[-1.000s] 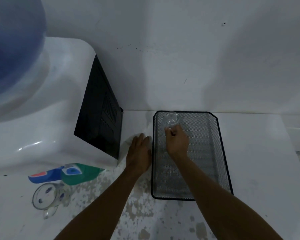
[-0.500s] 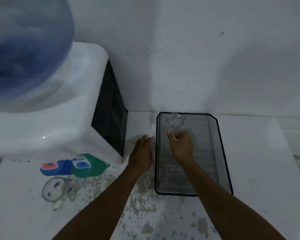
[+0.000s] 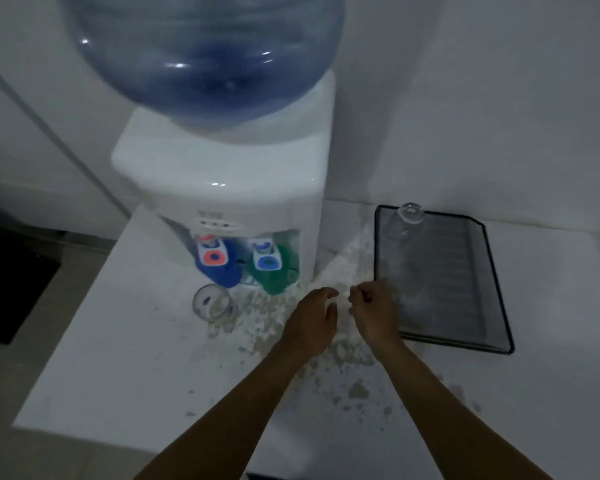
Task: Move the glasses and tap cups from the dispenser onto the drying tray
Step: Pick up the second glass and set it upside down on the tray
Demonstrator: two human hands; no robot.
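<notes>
1. A clear glass stands upside down in the far left corner of the drying tray; its round base faces up, it is see-through, and the dim light blurs its sides.
2. The tray is a dark wire-mesh rectangle with a black rim, lying flat on the white bench to the right of the water dispenser; apart from the glass its mesh shows nothing on it.
3. A second clear glass stands upright on the bench, mouth up, just below the blue tap with the red button; it is short, round and see-through, with a small blue reflection inside.
4. The green tap with the blue button sits to the right of the blue one; a large blue water bottle tops the dispenser.
5. The left hand hovers palm down over the bench near the green tap, fingers loosely spread and slightly curled, holding nothing.
6. The right hand is just beside it, at the near left edge of the tray, fingers curled inward in a loose fist; nothing shows in its grip.
7. The two hands are close together but not touching; the bench surface beneath them is chipped and speckled.
</notes>
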